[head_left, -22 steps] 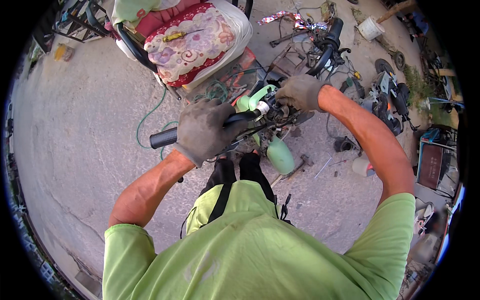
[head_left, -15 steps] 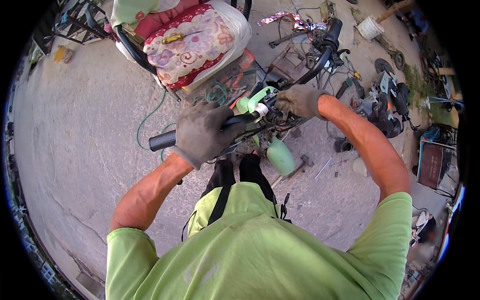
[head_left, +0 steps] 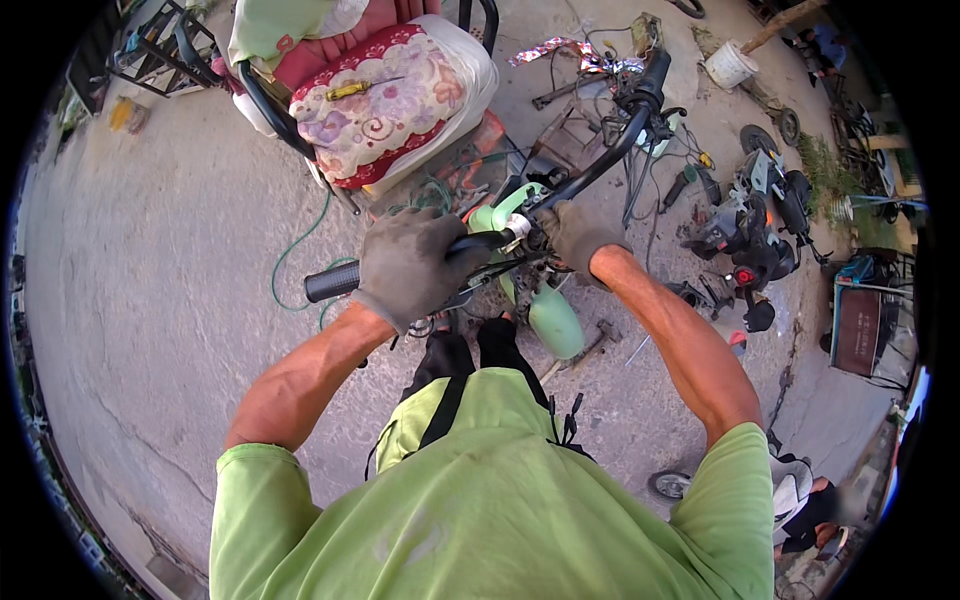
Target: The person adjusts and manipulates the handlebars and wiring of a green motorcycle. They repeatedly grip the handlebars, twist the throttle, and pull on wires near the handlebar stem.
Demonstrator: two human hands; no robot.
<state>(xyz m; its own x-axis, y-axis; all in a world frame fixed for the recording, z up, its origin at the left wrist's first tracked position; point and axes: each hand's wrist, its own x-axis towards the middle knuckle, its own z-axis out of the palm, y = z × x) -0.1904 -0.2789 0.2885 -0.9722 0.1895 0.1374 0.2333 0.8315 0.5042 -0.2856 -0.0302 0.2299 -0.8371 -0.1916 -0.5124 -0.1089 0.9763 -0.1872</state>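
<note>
My left hand [head_left: 412,262], in a grey work glove, is closed round the left side of a black handlebar [head_left: 612,152], inboard of its ribbed grip [head_left: 332,281]. My right hand [head_left: 580,238], gloved alike, is curled at the middle of the bar, among cables and parts by the steering head. What its fingers hold is hidden. Between the hands sit a white ring [head_left: 518,226] and a pale green frame part [head_left: 492,216]. Below them a rounded green fender [head_left: 557,324] sticks out toward my feet.
A cloth-covered chair [head_left: 465,75] stands ahead, a yellow-handled screwdriver [head_left: 347,91] on its seat. A green hose [head_left: 290,250] lies at left, a hammer [head_left: 602,335] near my feet. At right are a partly dismantled scooter [head_left: 755,225], a white bucket [head_left: 728,68] and another person [head_left: 810,510].
My right hand has shifted slightly left and down, its elbow drawn inward. The handlebar's right end has swung a little left. More of the scooter and the person at right now shows.
</note>
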